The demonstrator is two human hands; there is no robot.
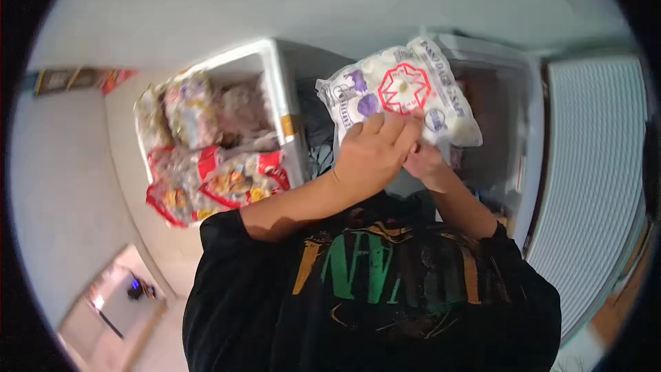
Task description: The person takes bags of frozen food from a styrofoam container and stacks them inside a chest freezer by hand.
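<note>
A plump white plastic bag of meatballs, printed in red and purple with "SAPI" lettering along its right side, lies tilted in front of me. My left hand is closed at its near edge, with the knuckles up. Right beside it, touching or nearly touching, my right hand is pinched at the same edge. The fingertips of both hands are partly hidden, so the exact grip on the plastic cannot be made out. Behind the bag's right side is a translucent plastic box.
To the left stands a white open container holding several frozen-food packs, including red-edged bags and a colourful pack. Dark fabric or plastic fills the gap between the boxes. A white ribbed panel stands on the right.
</note>
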